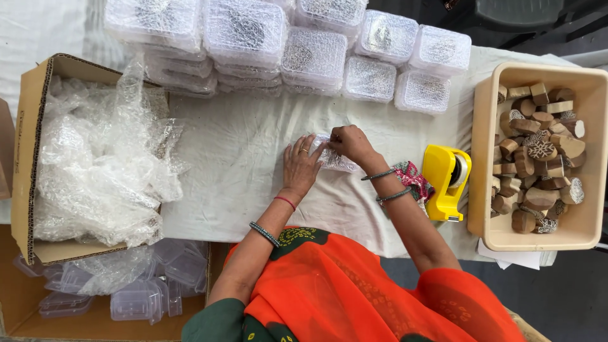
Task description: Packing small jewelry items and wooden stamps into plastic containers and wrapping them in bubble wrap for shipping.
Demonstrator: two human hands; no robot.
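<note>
White-clothed table w/ stacked clear boxes, yellow tape dispenser, beige tub, cardboard box.

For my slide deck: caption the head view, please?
Both hands wrap a bubble-wrapped piece beside a yellow tape dispenser.

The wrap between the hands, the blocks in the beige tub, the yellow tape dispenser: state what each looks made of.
Wrap, pinched by the right hand and steadied by the left hand: clear plastic bubble film, shiny and dimpled.
Blocks in the tub: apparently wood, matte brown, some with pale carved faces.
Tape dispenser: glossy moulded plastic, probably.
</note>
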